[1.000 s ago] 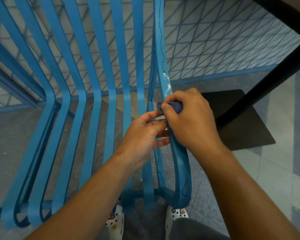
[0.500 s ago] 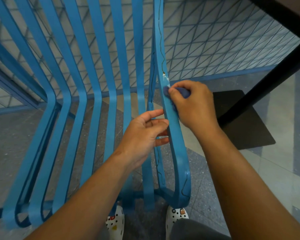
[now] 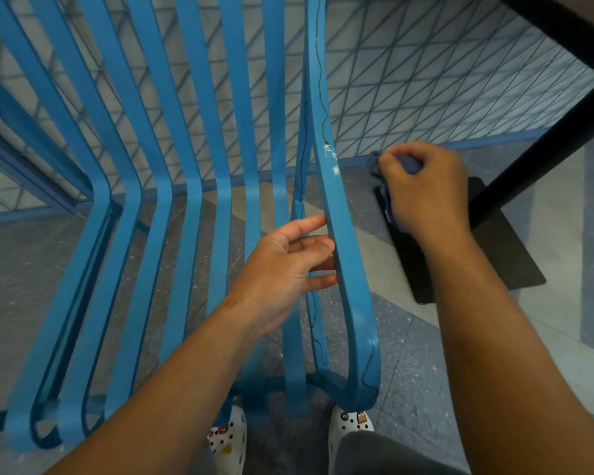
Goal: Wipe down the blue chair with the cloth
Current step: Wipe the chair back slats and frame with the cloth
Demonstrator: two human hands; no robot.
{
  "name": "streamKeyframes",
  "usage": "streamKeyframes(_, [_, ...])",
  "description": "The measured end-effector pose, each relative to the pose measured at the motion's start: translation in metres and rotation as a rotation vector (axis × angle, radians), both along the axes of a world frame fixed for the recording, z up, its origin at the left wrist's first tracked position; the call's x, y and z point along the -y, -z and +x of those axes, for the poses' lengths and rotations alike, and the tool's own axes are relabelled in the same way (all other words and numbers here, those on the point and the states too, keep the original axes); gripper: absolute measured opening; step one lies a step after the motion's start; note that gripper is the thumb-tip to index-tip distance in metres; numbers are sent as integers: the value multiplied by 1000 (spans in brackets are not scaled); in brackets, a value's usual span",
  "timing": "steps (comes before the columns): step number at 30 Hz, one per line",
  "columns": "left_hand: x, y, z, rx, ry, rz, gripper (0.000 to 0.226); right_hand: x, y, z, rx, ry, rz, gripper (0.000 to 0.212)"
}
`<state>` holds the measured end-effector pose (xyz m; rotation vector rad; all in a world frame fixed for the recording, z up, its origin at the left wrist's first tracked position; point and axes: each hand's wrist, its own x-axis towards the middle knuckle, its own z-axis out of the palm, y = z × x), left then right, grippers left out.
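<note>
blue chair [image 3: 340, 234]: smooth painted slats, chipped | cloth [image 3: 384, 197]: soft fabric | floor [image 3: 384, 337]: speckled stone

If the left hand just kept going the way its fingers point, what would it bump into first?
Most likely the blue chair's rightmost slat. The left hand's fingers point right and already reach its edge; whether they touch it is unclear.

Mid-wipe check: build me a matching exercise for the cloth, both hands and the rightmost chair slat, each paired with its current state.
Things:
1. cloth
2. left hand
3. right hand
4. rightmost slat

States:
A. fingers straight beside the slat
B. white chipped spots, dark wavy line
C. bunched up, off the chair
D. curled round the cloth

Pairs: 1-C, 2-A, 3-D, 4-B
</note>
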<state>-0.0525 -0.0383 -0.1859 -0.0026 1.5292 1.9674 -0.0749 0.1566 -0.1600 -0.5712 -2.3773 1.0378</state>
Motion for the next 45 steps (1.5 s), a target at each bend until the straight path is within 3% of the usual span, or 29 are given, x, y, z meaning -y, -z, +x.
streamKeyframes(2, [-1, 0, -1, 1, 0, 0, 40, 11, -7, -1, -60, -73, 0, 10])
streamKeyframes(6, [-2, -1, 0, 12, -25, 8, 39, 39, 3, -8, 59, -210, 50, 12])
streamKeyframes(12, [0, -3, 1, -3, 0, 0, 41, 15, 3, -18, -47, 1, 73, 16])
streamKeyframes(16, [-4, -4, -1, 20, -26, 28, 37, 37, 4, -20, 13, -198, 93, 15])
streamKeyframes(22, [-9, -7, -3, -47, -53, -12, 49, 4, 11, -21, -24, 33, 141, 20])
streamKeyframes(27, [-10, -10, -2, -62, -55, -29, 50, 31, 11, -28, -40, -220, 138, 18])
streamKeyframes(30, [-9, -10, -1, -56, -50, -25, 51, 23, 21, -37, -16, -89, 145, 19])
streamKeyframes(33, [-7, -11, -1, -55, -44, -23, 52, 11, 11, -44, -96, -2, 8, 19])
streamKeyframes(35, [-7, -11, -2, -53, -43, -24, 52, 17, 1, -46, -104, -111, 56, 19])
streamKeyframes(38, [-7, -10, -4, -43, -39, -30, 50, 27, -2, -47, 39, -285, 91, 17])
streamKeyframes(43, [-7, -8, -4, -43, -35, -20, 53, 10, 4, -48, -56, -67, 170, 20])
streamKeyframes(45, [-7, -8, -4, -41, -32, -14, 53, 13, -2, -48, -103, -91, 159, 19])
